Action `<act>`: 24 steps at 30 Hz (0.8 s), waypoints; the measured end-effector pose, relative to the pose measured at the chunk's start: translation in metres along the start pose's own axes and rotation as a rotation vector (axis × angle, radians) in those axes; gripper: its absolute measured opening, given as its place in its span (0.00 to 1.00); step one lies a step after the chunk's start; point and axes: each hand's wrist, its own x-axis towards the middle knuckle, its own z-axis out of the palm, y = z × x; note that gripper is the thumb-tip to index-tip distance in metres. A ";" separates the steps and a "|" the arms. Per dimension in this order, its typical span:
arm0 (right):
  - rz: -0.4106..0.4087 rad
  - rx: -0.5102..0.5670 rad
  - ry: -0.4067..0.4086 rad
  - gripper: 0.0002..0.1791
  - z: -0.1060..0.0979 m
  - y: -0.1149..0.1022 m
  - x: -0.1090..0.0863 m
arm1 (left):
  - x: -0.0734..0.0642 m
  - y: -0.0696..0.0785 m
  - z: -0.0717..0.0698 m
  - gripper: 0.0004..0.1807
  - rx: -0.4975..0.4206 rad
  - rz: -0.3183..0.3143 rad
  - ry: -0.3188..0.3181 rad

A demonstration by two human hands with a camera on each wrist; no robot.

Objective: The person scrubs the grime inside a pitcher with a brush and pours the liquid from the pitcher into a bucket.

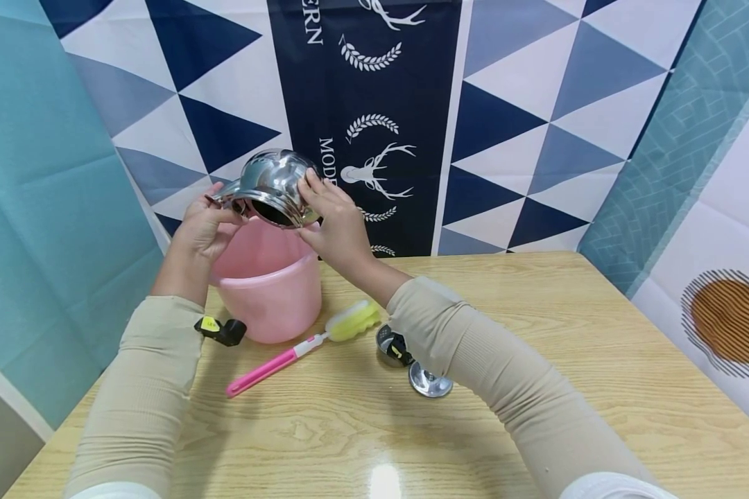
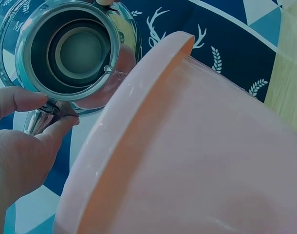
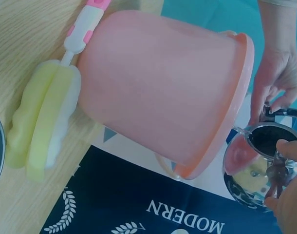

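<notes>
A shiny metal teapot (image 1: 277, 170) is held up over the pink bucket (image 1: 274, 305), tipped with its uncovered mouth turned down toward it. My left hand (image 1: 202, 225) grips the handle, with thumb and fingers pinched round it in the left wrist view. Fingers of my right hand (image 1: 340, 225) hold the other side of the pot; in the right wrist view they are round its spout (image 3: 276, 173). A little clear water (image 2: 108, 69) shows at the lip of the mouth. The dark inside of the pot shows in the left wrist view.
A bottle brush (image 1: 352, 320) with a yellow-and-white sponge head and pink handle lies before the bucket. Right of it, partly behind my right sleeve, are a metal strainer cup (image 1: 387, 344) and a round metal lid (image 1: 430, 381). Patterned cloth (image 1: 518, 138) hangs behind the wooden table (image 1: 299, 436).
</notes>
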 end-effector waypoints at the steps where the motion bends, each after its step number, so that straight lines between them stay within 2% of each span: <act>1: -0.005 -0.002 0.002 0.34 0.000 0.000 0.000 | 0.000 0.000 0.000 0.58 -0.001 0.003 0.002; 17: -0.058 -0.003 0.013 0.32 -0.002 0.001 0.002 | 0.001 -0.004 0.001 0.59 -0.087 0.063 0.012; 24: -0.092 -0.007 0.019 0.33 -0.004 0.000 0.003 | 0.001 -0.004 0.004 0.57 -0.089 0.089 0.025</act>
